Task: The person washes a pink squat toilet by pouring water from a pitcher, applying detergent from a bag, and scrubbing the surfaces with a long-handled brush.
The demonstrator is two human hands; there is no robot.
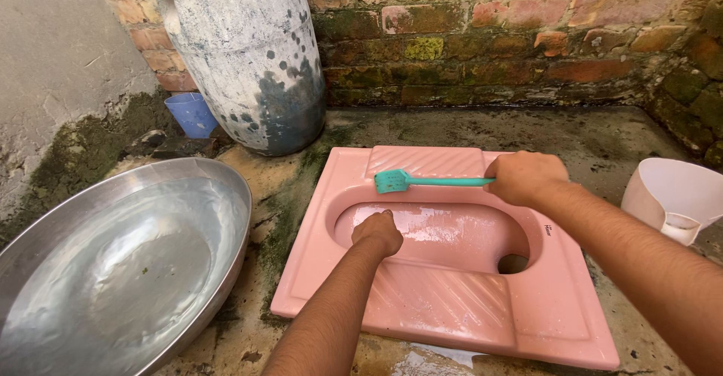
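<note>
The concrete floor [602, 142] runs wet and mossy up to a brick wall [489, 29], and everything here sits on it. A big steel basin [113, 270] fills the near left, shallow and shiny with water. Behind it stands a stained grey drum [241, 52], with a small blue cup [190, 114] tucked against its left side. At the far right edge is a white plastic jug [670, 195], tipped with its mouth toward the camera.

In the middle lies the pink squat toilet pan [452, 301] (loose on the floor, not set into it), its bowl wet and its drain hole at the right end. The right hand [525, 178] is closed in a fist around the handle of a teal brush [410, 181], whose head rests on the far rim of the bowl. The left hand [378, 231] is down inside the bowl with its fingers curled under; whether they hold anything I cannot tell.

As a judgement, 2 things could go wrong. The pan is loose on slick, mossy concrete, so hard scrubbing could make it slide. The brush head also sits just beyond the left hand, so a slipped stroke on the wet glaze could strike its knuckles.
</note>
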